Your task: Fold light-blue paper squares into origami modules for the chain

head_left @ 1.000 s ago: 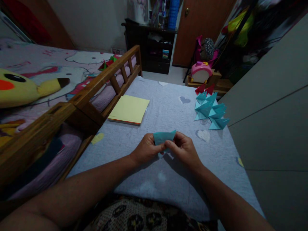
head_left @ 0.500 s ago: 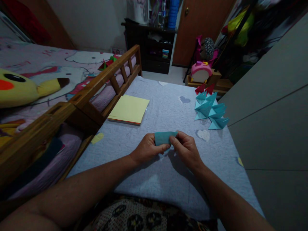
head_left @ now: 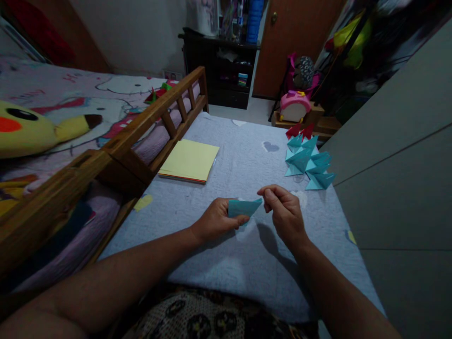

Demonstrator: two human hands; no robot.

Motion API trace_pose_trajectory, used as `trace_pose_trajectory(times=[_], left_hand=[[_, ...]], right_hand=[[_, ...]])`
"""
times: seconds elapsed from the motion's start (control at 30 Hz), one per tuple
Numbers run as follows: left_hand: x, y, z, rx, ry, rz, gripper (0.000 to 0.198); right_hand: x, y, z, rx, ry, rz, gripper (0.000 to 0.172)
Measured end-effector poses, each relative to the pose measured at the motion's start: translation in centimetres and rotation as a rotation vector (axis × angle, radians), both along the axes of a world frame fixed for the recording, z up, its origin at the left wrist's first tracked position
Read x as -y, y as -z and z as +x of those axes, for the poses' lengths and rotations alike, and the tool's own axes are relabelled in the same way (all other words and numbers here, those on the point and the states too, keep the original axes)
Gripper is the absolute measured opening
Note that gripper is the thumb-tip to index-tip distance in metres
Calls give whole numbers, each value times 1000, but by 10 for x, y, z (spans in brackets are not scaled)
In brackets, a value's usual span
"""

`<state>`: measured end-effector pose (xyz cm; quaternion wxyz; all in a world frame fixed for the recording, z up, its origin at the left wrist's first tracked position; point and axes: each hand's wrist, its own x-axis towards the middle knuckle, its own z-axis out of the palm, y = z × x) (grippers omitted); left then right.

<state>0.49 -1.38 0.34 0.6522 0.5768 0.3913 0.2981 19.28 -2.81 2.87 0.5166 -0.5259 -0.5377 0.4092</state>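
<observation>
A small folded piece of teal paper (head_left: 243, 207) is pinched in my left hand (head_left: 219, 218), thumb in front and fingers behind. Its right end tapers to a slanted point. Just right of that tip is my right hand (head_left: 284, 212), apart from the paper, its fingers curled and thumb against the index finger, with nothing visible in them. Several folded teal paper shapes (head_left: 307, 157) with pointed tips stand at the far right of the mattress, with red ones (head_left: 300, 131) behind them.
A stack of square paper (head_left: 190, 160), yellow on top, lies at the left on the pale blue sheet (head_left: 243, 141). A wooden rail (head_left: 155, 113) borders the left side, with a yellow plush toy (head_left: 31, 129) beyond it. A grey panel (head_left: 399, 155) rises at the right.
My right hand has let go of the folded paper and moved slightly right. The paper's right end now shows a slanted point. My left hand keeps its hold.
</observation>
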Motion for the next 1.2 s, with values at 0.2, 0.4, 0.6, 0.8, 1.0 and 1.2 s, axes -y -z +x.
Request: trace_pose_trajectory(times=[0.2, 0.4, 0.6, 0.8, 1.0, 1.2], left_hand=[[-4, -3, 1, 106, -65, -16, 21], [-6, 1, 3, 179, -80, -6, 20], [-6, 5, -1, 73, -33, 36, 24], [-4, 4, -2, 107, 42, 14, 23], [-6, 4, -1, 1, -69, 138, 22], [-6, 0, -4, -160, -230, 476, 4]], right_hand=[[-2, 6, 2, -67, -58, -68, 23], [0, 17, -12, 47, -247, -106, 18], [-1, 9, -8, -23, -197, -99, 25], [-8, 5, 7, -122, 22, -62, 27], [-13, 12, 14, -280, 72, -106, 27], [-2, 14, -11, -265, -192, -263, 33]])
